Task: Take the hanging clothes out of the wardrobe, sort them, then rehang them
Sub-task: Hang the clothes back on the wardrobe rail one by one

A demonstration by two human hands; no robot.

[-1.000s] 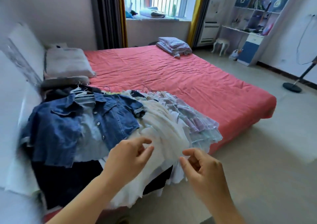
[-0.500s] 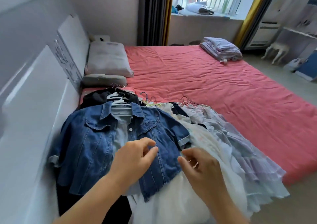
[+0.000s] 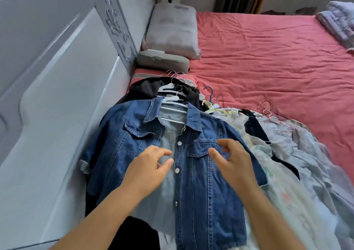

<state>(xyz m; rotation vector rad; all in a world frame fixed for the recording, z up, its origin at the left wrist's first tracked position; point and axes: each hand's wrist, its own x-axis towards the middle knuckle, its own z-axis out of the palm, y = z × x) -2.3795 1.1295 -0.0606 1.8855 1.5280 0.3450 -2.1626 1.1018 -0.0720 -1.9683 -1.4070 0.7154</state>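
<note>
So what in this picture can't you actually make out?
- Dark clothes: mostly buried under the denim jacket, head view.
- Pale dresses: lower part blurred and cut off by the bottom edge.
- Folded blanket: cut off by the right edge.
- Left hand and right hand: whether they touch the jacket is unclear.

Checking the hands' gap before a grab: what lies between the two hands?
In the head view, the denim jacket's buttoned front lies between the left hand and right hand.
</note>
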